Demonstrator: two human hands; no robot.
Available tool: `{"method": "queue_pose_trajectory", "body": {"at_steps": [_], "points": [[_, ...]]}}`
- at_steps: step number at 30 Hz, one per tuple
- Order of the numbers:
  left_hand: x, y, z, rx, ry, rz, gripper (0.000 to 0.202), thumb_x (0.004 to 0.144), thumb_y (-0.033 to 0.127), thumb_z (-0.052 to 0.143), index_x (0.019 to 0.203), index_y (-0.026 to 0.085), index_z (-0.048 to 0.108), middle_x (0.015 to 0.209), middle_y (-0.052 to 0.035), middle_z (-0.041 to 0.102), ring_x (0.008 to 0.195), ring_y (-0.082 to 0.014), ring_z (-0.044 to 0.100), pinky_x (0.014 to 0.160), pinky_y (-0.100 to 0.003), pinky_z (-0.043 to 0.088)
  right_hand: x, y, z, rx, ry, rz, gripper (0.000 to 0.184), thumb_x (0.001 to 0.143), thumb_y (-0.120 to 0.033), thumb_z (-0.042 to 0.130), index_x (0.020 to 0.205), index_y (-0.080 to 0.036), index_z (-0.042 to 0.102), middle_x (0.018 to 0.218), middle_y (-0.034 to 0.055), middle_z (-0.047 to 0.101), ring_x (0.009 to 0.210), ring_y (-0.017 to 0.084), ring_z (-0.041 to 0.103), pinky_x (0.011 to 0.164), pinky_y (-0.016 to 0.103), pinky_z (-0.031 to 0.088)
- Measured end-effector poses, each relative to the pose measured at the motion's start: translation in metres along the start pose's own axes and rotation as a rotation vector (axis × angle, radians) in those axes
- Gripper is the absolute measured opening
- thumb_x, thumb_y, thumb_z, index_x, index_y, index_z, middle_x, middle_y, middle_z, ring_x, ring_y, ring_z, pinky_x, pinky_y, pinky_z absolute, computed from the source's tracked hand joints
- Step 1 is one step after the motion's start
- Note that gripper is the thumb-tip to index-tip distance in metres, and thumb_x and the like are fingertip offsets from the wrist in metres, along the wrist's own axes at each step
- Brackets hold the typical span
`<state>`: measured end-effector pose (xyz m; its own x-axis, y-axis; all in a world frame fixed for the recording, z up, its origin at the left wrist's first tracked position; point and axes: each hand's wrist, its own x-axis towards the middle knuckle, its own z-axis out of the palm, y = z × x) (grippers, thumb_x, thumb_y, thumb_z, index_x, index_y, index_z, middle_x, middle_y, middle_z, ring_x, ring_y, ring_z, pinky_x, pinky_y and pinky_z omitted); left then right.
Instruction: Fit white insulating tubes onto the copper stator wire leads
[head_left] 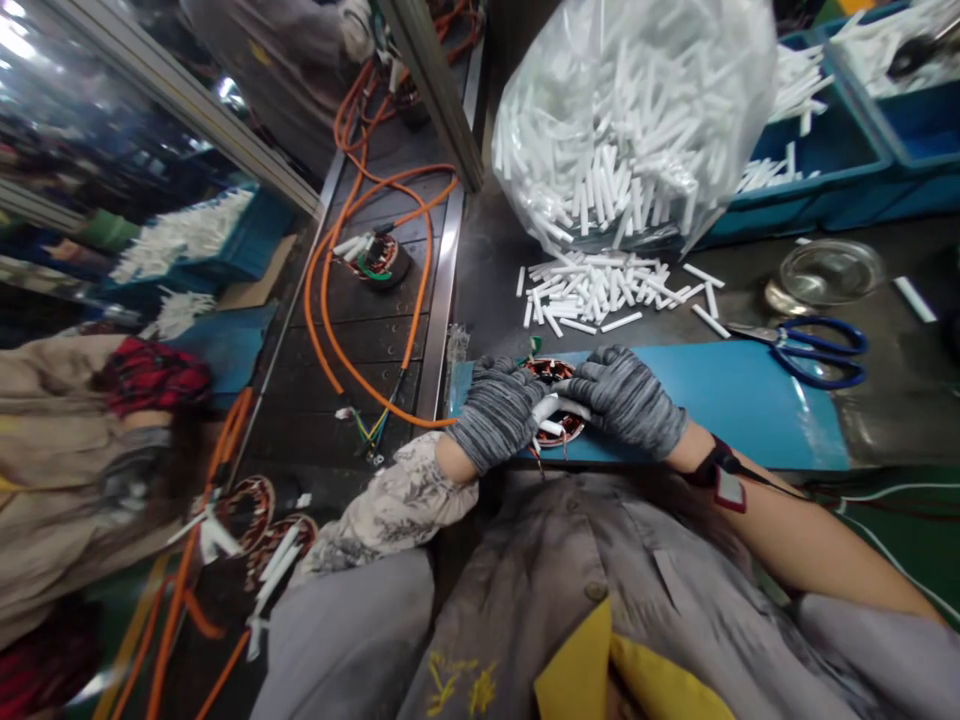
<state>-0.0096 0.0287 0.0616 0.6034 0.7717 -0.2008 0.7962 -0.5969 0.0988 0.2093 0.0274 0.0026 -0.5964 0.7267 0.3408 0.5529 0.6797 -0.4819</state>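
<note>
A round motor stator with copper windings lies on the blue mat, close in front of my body. White insulating sleeves stick out across its middle, and a bit of green shows at its far side. My left hand, in a grey striped glove, is curled against the stator's left side, its fingertips at the sleeves. From the right, my right hand, gloved alike, has its fingers closed on a white sleeve over the windings. Both hands partly cover the stator.
Loose white sleeves lie beyond the mat, before a clear bag full of them. Blue-handled scissors and a glass bowl sit right. Left runs a conveyor with an orange cable and another stator. A co-worker's gloved hand is far left.
</note>
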Motion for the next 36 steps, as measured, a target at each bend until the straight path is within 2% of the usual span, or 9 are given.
{"method": "queue_pose_trajectory", "body": {"at_steps": [4,7,12,14,17,20,26,30,36], "points": [[0.014,0.026,-0.008,0.06,-0.02,0.023,0.03,0.104,0.038,0.054,0.107,0.018,0.076,0.108,-0.0132,0.076,0.113,-0.0354,0.065,0.105,-0.06,0.044,-0.012,0.007,-0.004,0.382,0.133,0.22,0.039,0.104,-0.042,0.058,0.138,-0.025,0.067,0.121,0.0072,0.077,0.104,0.024,0.073,0.094,0.041,0.058],[0.024,0.036,-0.014,0.088,-0.044,0.101,0.027,0.102,0.035,0.057,0.107,0.017,0.076,0.114,-0.0143,0.074,0.118,-0.0365,0.063,0.104,-0.058,0.045,-0.023,0.009,-0.009,0.507,0.187,0.332,0.042,0.101,-0.04,0.06,0.14,-0.024,0.065,0.125,0.0077,0.076,0.11,0.025,0.074,0.101,0.046,0.06],[0.031,0.001,-0.017,-0.075,0.11,0.189,0.058,0.086,0.056,0.077,0.13,0.018,0.069,0.136,-0.014,0.067,0.129,-0.0349,0.059,0.115,-0.053,0.043,-0.052,0.003,-0.021,0.486,0.283,0.45,0.036,0.098,-0.041,0.068,0.13,-0.024,0.071,0.122,0.0068,0.078,0.108,0.025,0.075,0.102,0.044,0.06],[0.033,-0.017,-0.01,-0.214,0.201,0.139,0.069,0.084,0.055,0.081,0.138,0.016,0.063,0.138,-0.0142,0.066,0.128,-0.0313,0.061,0.115,-0.048,0.046,-0.061,-0.001,-0.023,0.442,0.34,0.435,0.029,0.098,-0.039,0.069,0.123,-0.025,0.074,0.118,0.0058,0.079,0.104,0.024,0.076,0.099,0.041,0.061],[0.032,-0.026,0.001,-0.322,0.337,0.019,0.055,0.09,0.047,0.077,0.132,0.013,0.066,0.128,-0.0135,0.071,0.123,-0.0281,0.065,0.113,-0.045,0.05,-0.064,-0.009,-0.019,0.376,0.334,0.298,0.021,0.101,-0.035,0.065,0.115,-0.025,0.077,0.106,0.0048,0.079,0.095,0.021,0.075,0.091,0.037,0.061],[0.019,-0.025,-0.002,-0.282,0.42,0.174,0.042,0.094,0.047,0.073,0.126,0.019,0.071,0.136,-0.0116,0.068,0.132,-0.0283,0.06,0.118,-0.047,0.046,-0.059,-0.018,-0.009,0.32,0.265,0.138,0.022,0.103,-0.036,0.062,0.115,-0.027,0.077,0.109,0.0055,0.079,0.096,0.022,0.073,0.09,0.039,0.058],[0.002,-0.026,-0.002,-0.142,0.132,0.393,0.039,0.101,0.047,0.063,0.136,0.032,0.068,0.15,-0.0045,0.061,0.146,-0.0277,0.049,0.129,-0.054,0.032,-0.041,-0.032,0.016,0.458,0.254,0.237,0.029,0.1,-0.048,0.065,0.117,-0.026,0.074,0.102,0.0065,0.077,0.092,0.023,0.072,0.085,0.04,0.059],[0.006,-0.025,0.016,-0.129,0.182,0.366,0.042,0.104,0.042,0.057,0.142,0.026,0.064,0.154,-0.007,0.058,0.153,-0.0287,0.041,0.131,-0.052,0.029,-0.025,-0.026,0.016,0.666,0.235,0.357,0.034,0.099,-0.054,0.064,0.108,-0.024,0.075,0.101,0.0048,0.079,0.09,0.022,0.073,0.087,0.038,0.06],[0.009,-0.034,0.009,-0.219,0.13,0.362,0.035,0.1,0.034,0.062,0.133,0.03,0.071,0.148,-0.0038,0.063,0.157,-0.0285,0.035,0.134,-0.056,0.023,-0.014,-0.009,0.001,0.744,0.045,0.228,0.032,0.099,-0.05,0.066,0.117,-0.027,0.079,0.117,0.0038,0.079,0.109,0.024,0.074,0.102,0.041,0.056]]}}
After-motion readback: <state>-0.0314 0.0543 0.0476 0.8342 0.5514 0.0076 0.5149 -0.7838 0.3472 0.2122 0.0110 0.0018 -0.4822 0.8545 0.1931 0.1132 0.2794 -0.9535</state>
